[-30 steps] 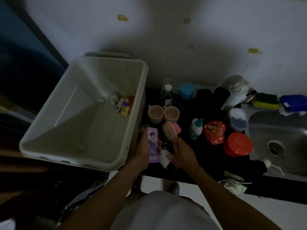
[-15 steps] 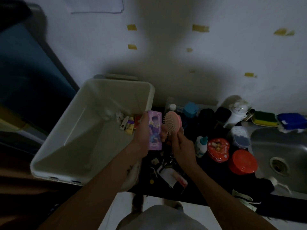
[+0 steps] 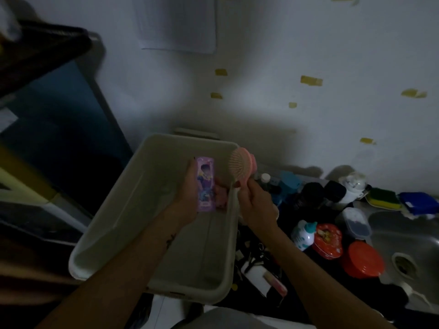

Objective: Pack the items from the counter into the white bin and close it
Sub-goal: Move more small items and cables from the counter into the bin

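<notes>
Dim worktop [image 3: 316,290] at lower right, white bin [image 3: 152,186] at centre frame.
I see my left hand [image 3: 190,198] clamped on a purple box [image 3: 205,184] over the bin, my right hand [image 3: 255,205] clamped on a pink hairbrush [image 3: 240,166] above the bin's right rim; a red tin [image 3: 329,241] and a bottle [image 3: 303,235] sit on the worktop.

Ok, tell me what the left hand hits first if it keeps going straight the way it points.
Likely the far wall of the white bin: the left hand with the purple box points there over the open bin, though depth is unclear.
</notes>
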{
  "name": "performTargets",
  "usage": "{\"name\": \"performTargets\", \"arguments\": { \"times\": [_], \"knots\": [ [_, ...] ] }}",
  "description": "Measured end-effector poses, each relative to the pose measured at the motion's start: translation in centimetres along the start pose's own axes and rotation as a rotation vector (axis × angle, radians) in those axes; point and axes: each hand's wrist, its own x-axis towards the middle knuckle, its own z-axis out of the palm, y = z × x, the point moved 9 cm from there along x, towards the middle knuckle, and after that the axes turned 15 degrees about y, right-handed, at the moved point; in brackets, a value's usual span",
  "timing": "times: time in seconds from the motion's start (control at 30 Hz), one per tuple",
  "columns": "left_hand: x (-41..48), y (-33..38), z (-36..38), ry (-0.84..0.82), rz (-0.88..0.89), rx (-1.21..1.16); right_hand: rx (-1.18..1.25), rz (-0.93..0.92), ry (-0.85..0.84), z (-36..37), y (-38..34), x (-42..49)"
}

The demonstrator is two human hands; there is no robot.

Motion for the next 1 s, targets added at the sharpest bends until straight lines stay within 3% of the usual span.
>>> {"name": "performTargets", "arguments": {
  "times": [0.23, 0.5, 0.73, 1.0],
  "knots": [
    [2.3, 2.3, -6.7, 0.179, 0.03, 0.03, 0.132, 0.096, -0.162, 5.8, -4.0, 0.2],
    [7.6, 0.7, -14.8, 0.358, -0.067, 0.106, 0.145, 0.436, -0.228, 12.9, -2.3, -1.6],
    [12.4, -1.6, -19.4, 0.546, 0.022, 0.481, -0.05, 0.538, -0.293, 17.9, 1.5, -4.1],
    [15.3, -2.1, -20.1, 0.495, 0.146, 0.947, -0.144, 0.729, -0.352, 20.6, 5.2, -6.4]
  ]
}}
